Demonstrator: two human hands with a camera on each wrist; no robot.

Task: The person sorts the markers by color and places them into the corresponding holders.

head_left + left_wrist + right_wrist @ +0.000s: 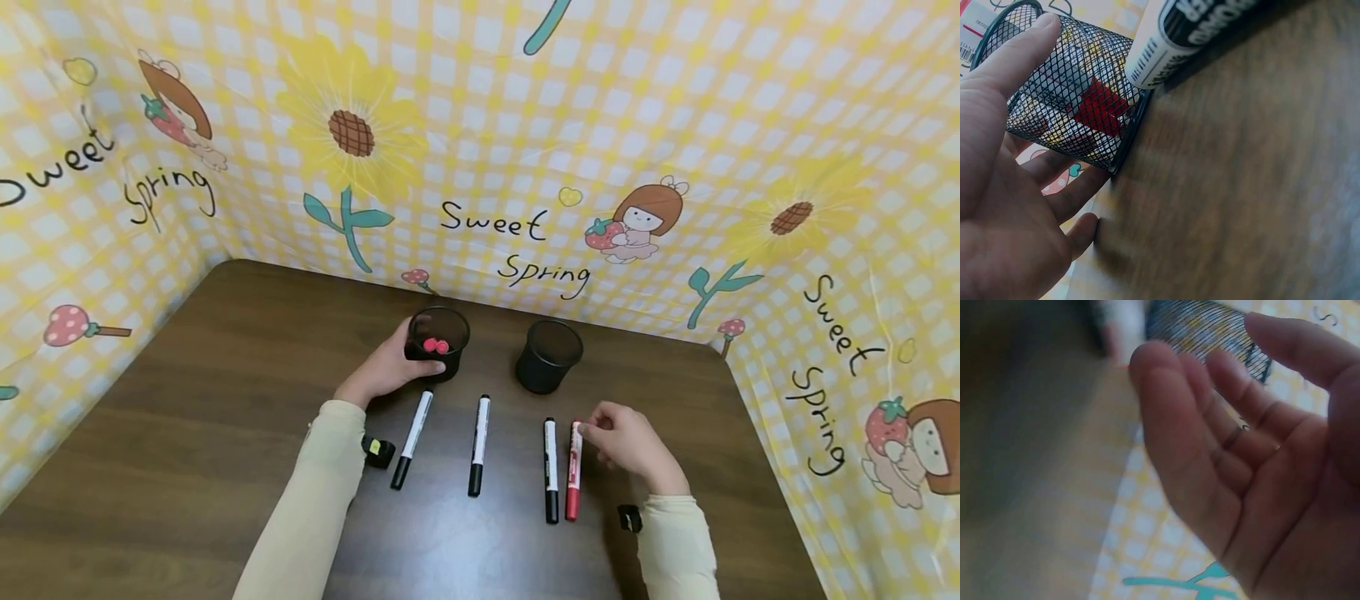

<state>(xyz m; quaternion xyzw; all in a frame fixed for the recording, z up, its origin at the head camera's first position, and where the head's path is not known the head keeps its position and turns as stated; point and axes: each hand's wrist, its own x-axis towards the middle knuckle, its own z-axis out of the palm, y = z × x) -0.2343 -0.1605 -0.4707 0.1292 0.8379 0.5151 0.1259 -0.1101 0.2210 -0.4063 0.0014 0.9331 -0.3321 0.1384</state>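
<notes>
My left hand [390, 367] grips a black mesh pen cup [453, 364], thumb on the near side and fingers round the back. Inside the cup are two red marker ends [436, 345]; red also shows through the mesh [1104, 109] in the left wrist view. My right hand [626, 437] is by the far end of a red and white marker [574, 471] lying on the table. In the right wrist view its thumb and forefinger [1175, 425] stand apart, with nothing between them. Contact with the marker cannot be told.
A second black mesh cup [549, 358] stands to the right of the held one. Three white markers with black caps lie on the brown table [247, 350]: a left one [413, 437], a middle one [480, 446] and a right one [551, 468]. Patterned cloth [465, 167] encloses the back and sides.
</notes>
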